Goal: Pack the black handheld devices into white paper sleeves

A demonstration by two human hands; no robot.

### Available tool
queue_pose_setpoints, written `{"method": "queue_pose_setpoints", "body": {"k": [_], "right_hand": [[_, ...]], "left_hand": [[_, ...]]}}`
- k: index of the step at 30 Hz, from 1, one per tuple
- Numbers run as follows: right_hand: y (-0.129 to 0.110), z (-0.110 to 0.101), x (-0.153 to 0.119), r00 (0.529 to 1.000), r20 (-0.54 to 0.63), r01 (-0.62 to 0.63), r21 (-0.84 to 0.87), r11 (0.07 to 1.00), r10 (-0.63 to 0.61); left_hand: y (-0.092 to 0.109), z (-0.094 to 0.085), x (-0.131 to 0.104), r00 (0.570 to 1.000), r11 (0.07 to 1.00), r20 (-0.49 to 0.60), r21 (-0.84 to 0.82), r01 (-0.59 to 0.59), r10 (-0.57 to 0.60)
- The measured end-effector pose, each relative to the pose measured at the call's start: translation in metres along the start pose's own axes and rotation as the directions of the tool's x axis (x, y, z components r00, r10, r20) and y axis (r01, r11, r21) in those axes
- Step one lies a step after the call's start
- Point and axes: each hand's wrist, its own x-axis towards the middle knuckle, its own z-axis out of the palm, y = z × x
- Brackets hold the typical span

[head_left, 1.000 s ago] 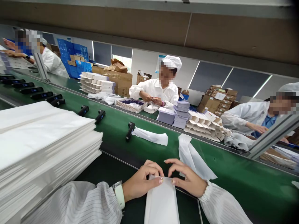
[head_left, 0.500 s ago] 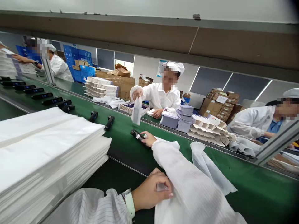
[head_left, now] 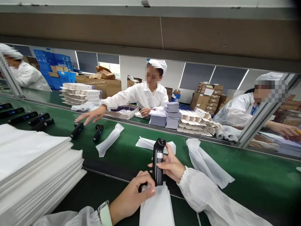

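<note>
At the belt's [head_left: 101, 162] near edge, the just-lifted device [head_left: 156, 164] is held by the right hand [head_left: 173, 165], the sleeve [head_left: 156, 207] by the left hand [head_left: 132, 197]; both seem aligned.

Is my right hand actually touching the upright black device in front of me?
Touching. The head view shows it: the right hand grips the black device from the side, thumb lying across its front.

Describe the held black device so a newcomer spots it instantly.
Beside the green belt, the left hand holds a white pouch. The black device is at the pouch's top edge; unlike the neighbours lying on the belt, it's in the right hand.
</note>
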Motion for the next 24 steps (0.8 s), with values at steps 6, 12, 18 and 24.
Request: {"method": "queue_pose_setpoints", "body": {"k": [6,12,18,24], "right_hand": [[0.004,-0.004,-0.004,0.973,0.217,-0.005,-0.298,0.954,0.073],[0.004,0.001,-0.01,0.934,0.342,0.127,-0.577,0.807,0.098],[0.021,-0.013,0.004,0.997,0.064,-0.015,-0.319,0.948,0.037],[0.005,-0.015,0.005,0.985,-0.163,-0.098,-0.287,0.953,0.052]], "left_hand": [[0.004,-0.001,-0.001,0.997,0.958,-0.058,-0.283,0.037,-0.055],[0.004,-0.002,0.0,0.99,0.938,-0.114,-0.345,0.041,-0.085],[-0.005,0.001,0.002,0.986,0.95,-0.124,-0.306,0.069,-0.112],[-0.005,0.005,0.001,0.97,0.952,-0.201,-0.298,0.071,-0.135]]}}
